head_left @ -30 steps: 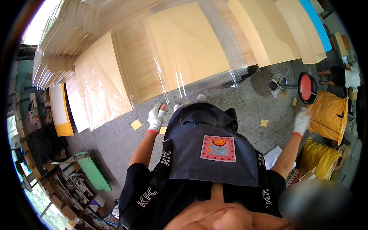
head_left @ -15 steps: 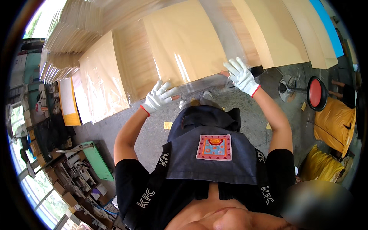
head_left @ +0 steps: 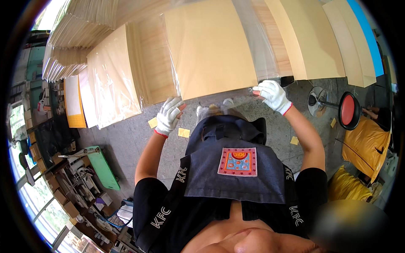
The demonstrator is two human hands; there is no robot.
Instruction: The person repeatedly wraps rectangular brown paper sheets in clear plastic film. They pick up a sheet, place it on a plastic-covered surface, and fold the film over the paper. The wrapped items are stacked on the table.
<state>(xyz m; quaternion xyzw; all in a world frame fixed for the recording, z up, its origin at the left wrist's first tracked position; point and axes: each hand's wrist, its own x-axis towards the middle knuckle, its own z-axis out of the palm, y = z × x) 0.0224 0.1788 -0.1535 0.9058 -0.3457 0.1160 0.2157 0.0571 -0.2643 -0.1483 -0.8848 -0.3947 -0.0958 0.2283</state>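
Observation:
A large tan board [head_left: 211, 46] lies on the table with clear plastic film [head_left: 261, 46] under and around it. The film's near edge sticks out past the table, over the floor and my shoes. My left hand [head_left: 169, 116], in a white knit glove, has its fingers bent at the near left corner of the film. At the near right corner my right hand [head_left: 273, 96], gloved alike with the thumb bare, pinches the film's edge. The film is see-through, so its exact hold in the left fingers is hard to make out.
A stack of tan boards in glossy film [head_left: 112, 80] lies to the left, with taller wrapped piles [head_left: 80, 38] behind. More tan boards [head_left: 312, 38] lie at the right. A red-seated stool [head_left: 349, 110] and yellow sacks [head_left: 367, 143] stand on the right floor.
Both hands have drawn back toward me from on top of the board and film to the near edge. Their spread fingers have closed in, and the film's edge shows between them.

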